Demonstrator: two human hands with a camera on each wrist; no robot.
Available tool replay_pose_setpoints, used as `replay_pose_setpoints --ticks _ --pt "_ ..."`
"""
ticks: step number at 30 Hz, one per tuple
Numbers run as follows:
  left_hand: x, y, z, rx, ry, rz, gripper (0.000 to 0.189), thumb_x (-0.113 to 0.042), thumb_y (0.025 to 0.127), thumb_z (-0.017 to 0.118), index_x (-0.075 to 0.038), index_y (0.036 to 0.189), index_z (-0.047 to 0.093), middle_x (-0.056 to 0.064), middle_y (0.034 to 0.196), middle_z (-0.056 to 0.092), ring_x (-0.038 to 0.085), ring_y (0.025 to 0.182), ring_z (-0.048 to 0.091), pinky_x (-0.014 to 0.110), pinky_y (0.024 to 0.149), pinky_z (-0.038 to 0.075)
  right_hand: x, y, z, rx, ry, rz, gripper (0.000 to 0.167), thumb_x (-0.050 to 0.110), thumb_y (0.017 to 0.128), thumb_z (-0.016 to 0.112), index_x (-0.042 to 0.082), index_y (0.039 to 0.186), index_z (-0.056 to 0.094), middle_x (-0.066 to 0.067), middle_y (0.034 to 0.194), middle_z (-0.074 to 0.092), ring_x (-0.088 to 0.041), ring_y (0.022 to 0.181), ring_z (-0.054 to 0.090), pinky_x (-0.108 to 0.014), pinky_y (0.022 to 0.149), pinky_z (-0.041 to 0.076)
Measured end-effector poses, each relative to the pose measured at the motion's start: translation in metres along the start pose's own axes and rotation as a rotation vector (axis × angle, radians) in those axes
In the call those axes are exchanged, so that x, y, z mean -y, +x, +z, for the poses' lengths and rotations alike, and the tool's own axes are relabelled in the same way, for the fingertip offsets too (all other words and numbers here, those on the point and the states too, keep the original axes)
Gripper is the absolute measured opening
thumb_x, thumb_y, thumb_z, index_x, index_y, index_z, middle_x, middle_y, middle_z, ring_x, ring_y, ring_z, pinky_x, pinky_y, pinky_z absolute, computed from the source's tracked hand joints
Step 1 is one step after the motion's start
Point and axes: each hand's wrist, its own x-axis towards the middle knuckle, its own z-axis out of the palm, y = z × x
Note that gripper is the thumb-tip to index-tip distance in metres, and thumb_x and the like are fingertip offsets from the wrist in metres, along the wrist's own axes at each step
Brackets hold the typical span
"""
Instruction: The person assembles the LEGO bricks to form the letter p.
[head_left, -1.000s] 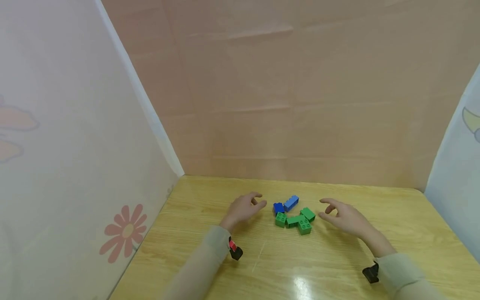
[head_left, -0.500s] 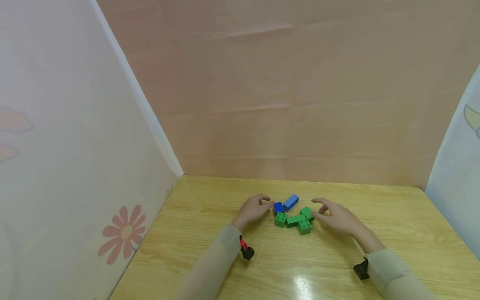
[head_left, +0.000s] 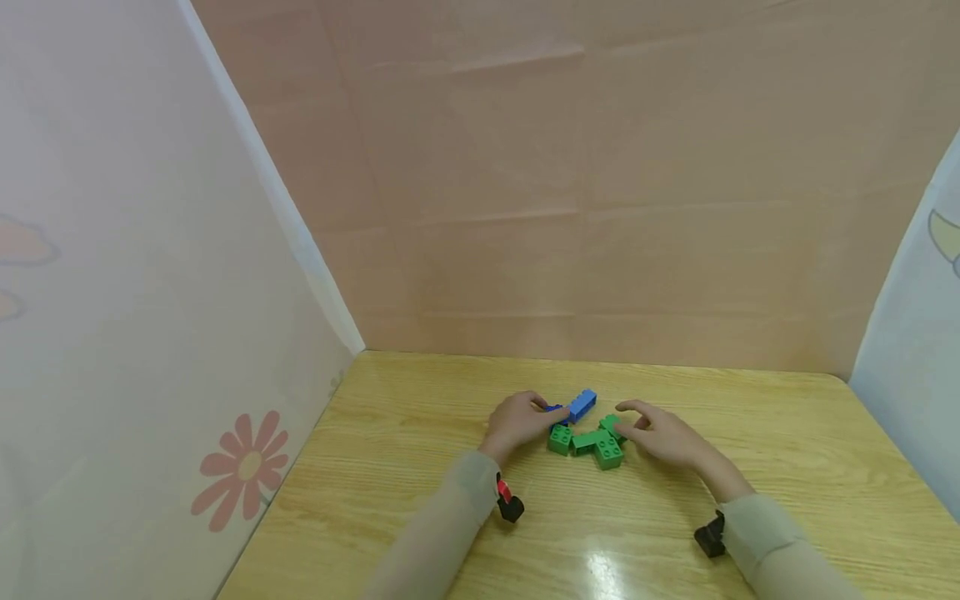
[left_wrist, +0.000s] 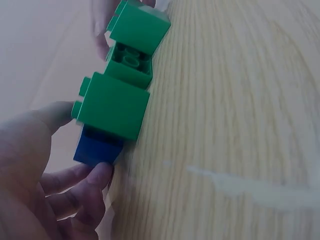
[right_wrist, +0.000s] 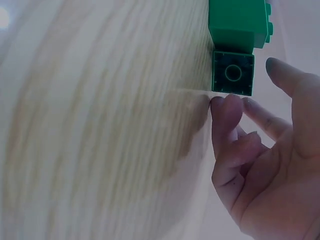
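Observation:
My left hand (head_left: 521, 425) is at the dark blue toy brick (head_left: 555, 410), its thumb reaching across the near side and covering part of it. In the left wrist view, the fingers curl at the end of this dark blue brick (left_wrist: 97, 147), just behind a green brick (left_wrist: 112, 107). My right hand (head_left: 667, 433) hovers around the far-right green brick (head_left: 611, 425). In the right wrist view, fingertips sit right by that brick's hollow underside (right_wrist: 233, 73), and the thumb stands apart from it.
A lighter blue brick (head_left: 582, 405) lies just beyond the left thumb. Several green bricks, among them a studded one (head_left: 608, 452) and one on its side (head_left: 588, 442), lie between the hands on the wooden table (head_left: 420, 400). A tan backdrop (head_left: 600, 250) rises behind.
My left hand has moved right onto the dark blue brick, which it now partly covers. My right hand has moved left to the far-right green brick.

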Motion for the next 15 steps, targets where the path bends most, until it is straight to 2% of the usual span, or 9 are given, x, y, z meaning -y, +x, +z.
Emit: replay_pose_setpoints --ticks 5,7,11,15 --pt "-0.0038 0.0012 0.0050 0.005 0.007 -0.014 0.057 -0.076 0.079 0.074 -0.025 0.103 0.077 -0.012 0.095 0.069 0.010 0.082 0.062 0.033 0.069 0.049 -0.0024 0.0030 -0.0011 0.090 0.219 0.030 0.064 0.044 0.108 0.056 0.001 0.154 0.042 -0.013 0.085 0.064 -0.022 0.059 0.054 -0.037 0.055 0.047" --pt "-0.0046 0.0010 0.0060 0.002 0.003 -0.024 0.056 -0.075 0.078 0.075 -0.025 0.103 0.077 -0.012 0.094 0.068 0.010 0.080 0.061 0.033 0.067 0.048 -0.0029 0.0034 -0.0025 0.110 0.273 0.026 0.063 0.041 0.109 0.055 0.000 0.154 0.040 -0.014 0.085 0.064 -0.022 0.058 0.052 -0.036 0.053 0.047" --pt "-0.0067 0.0000 0.0058 -0.003 0.004 -0.037 0.056 -0.075 0.078 0.076 -0.025 0.103 0.077 -0.012 0.096 0.069 0.009 0.080 0.061 0.032 0.067 0.048 -0.0043 0.0046 -0.0037 0.132 0.310 0.018 0.060 0.039 0.110 0.053 -0.001 0.154 0.042 -0.017 0.080 0.062 -0.020 0.055 0.050 -0.035 0.049 0.045" --pt "-0.0098 -0.0015 0.0041 -0.006 0.015 -0.038 0.056 -0.074 0.079 0.076 -0.024 0.106 0.077 -0.011 0.099 0.070 0.010 0.081 0.063 0.033 0.068 0.049 -0.0057 0.0080 -0.0015 0.129 0.295 0.020 0.061 0.041 0.109 0.055 -0.001 0.152 0.045 -0.015 0.074 0.061 -0.017 0.051 0.047 -0.033 0.047 0.043"
